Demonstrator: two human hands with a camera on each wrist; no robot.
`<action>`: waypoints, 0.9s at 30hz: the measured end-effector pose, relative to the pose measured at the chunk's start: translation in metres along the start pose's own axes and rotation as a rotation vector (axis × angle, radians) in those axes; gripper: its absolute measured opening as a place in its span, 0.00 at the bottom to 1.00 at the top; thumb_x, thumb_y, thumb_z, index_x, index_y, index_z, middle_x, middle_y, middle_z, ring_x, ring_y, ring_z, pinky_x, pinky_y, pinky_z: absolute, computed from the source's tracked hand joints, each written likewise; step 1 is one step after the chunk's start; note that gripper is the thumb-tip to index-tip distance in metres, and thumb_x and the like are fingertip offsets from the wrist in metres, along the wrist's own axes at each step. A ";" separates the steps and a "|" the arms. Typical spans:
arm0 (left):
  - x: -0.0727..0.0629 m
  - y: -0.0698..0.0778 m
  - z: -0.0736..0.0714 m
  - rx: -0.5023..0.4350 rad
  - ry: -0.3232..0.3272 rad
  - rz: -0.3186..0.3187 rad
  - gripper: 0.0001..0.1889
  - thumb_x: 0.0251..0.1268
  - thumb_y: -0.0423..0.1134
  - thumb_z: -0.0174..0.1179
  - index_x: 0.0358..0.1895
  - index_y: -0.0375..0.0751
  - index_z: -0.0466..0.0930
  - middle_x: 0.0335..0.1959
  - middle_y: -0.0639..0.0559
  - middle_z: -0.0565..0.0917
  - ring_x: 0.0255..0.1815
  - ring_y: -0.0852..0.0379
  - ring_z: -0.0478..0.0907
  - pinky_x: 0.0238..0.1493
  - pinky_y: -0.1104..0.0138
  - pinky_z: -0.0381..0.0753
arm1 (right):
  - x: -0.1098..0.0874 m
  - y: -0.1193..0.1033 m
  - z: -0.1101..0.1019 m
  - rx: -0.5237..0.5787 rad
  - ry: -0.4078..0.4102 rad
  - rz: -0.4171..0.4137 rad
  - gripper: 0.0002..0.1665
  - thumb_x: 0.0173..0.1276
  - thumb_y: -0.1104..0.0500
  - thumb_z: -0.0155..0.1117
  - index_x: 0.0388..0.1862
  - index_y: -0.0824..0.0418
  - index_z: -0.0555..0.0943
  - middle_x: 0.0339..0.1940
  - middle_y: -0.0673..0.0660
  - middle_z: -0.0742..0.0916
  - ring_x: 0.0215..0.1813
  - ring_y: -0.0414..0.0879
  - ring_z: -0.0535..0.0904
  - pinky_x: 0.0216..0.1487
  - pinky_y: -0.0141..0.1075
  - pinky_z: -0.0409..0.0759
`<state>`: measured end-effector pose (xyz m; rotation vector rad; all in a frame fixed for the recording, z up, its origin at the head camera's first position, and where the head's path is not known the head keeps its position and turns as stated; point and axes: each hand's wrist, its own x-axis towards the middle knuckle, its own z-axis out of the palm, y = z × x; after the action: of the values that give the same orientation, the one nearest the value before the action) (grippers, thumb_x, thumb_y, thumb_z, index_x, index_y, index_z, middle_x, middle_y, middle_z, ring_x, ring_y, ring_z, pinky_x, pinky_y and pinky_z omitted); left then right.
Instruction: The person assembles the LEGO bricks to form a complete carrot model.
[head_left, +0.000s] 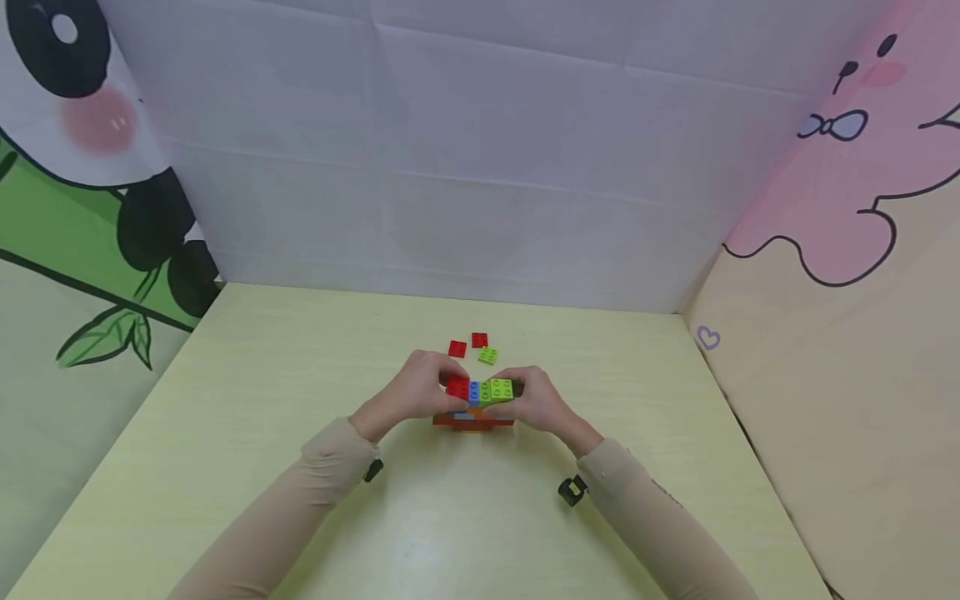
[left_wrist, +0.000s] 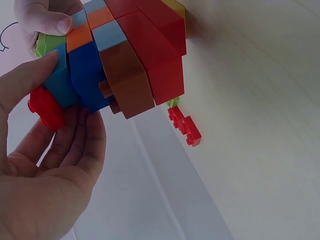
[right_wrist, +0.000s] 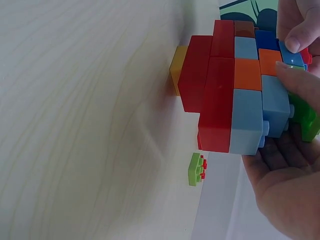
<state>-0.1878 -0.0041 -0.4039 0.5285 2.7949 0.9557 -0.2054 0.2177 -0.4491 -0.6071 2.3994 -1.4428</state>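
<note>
A stacked structure of toy building bricks (head_left: 474,424) stands on the table, with red, orange, brown, blue and light blue bricks in its layers and a yellow brick (right_wrist: 178,64) at its base. Red, blue and green bricks form the top. My left hand (head_left: 420,387) grips the upper left part; in the left wrist view its thumb lies on a blue brick (left_wrist: 56,82), fingers behind, beside a red brick (left_wrist: 47,107). From the right, my right hand (head_left: 536,400) holds the upper part near a green brick (head_left: 501,389), thumb in front and fingers behind.
Beyond the structure lie two loose red bricks (head_left: 457,349) and a light green brick (head_left: 487,356). A white wall sheet (head_left: 480,167) rises at the table's far edge, with printed panels (head_left: 847,208) at the sides. A small black device (head_left: 573,490) hangs by the right sleeve.
</note>
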 end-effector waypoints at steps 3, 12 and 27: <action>0.000 -0.001 0.002 -0.023 0.010 -0.019 0.20 0.44 0.42 0.77 0.44 0.46 0.85 0.37 0.60 0.80 0.39 0.57 0.74 0.37 0.69 0.77 | 0.000 0.000 0.000 0.001 0.003 0.002 0.22 0.51 0.56 0.79 0.46 0.57 0.84 0.38 0.48 0.85 0.38 0.46 0.80 0.40 0.37 0.80; 0.000 -0.005 0.007 -0.118 0.005 -0.062 0.21 0.44 0.40 0.77 0.45 0.46 0.84 0.37 0.58 0.79 0.39 0.56 0.74 0.35 0.69 0.78 | 0.001 0.001 0.001 0.014 0.000 -0.007 0.23 0.50 0.57 0.79 0.46 0.58 0.83 0.38 0.50 0.85 0.38 0.46 0.80 0.40 0.37 0.80; -0.003 -0.004 0.009 -0.091 0.001 -0.040 0.21 0.45 0.42 0.77 0.46 0.46 0.84 0.38 0.58 0.79 0.41 0.56 0.73 0.35 0.69 0.78 | 0.000 0.002 -0.005 0.052 -0.024 -0.085 0.23 0.51 0.56 0.79 0.47 0.56 0.83 0.41 0.49 0.84 0.39 0.47 0.80 0.42 0.38 0.80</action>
<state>-0.1841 -0.0030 -0.4129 0.4576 2.7366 1.0684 -0.2078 0.2222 -0.4485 -0.7177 2.3362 -1.5176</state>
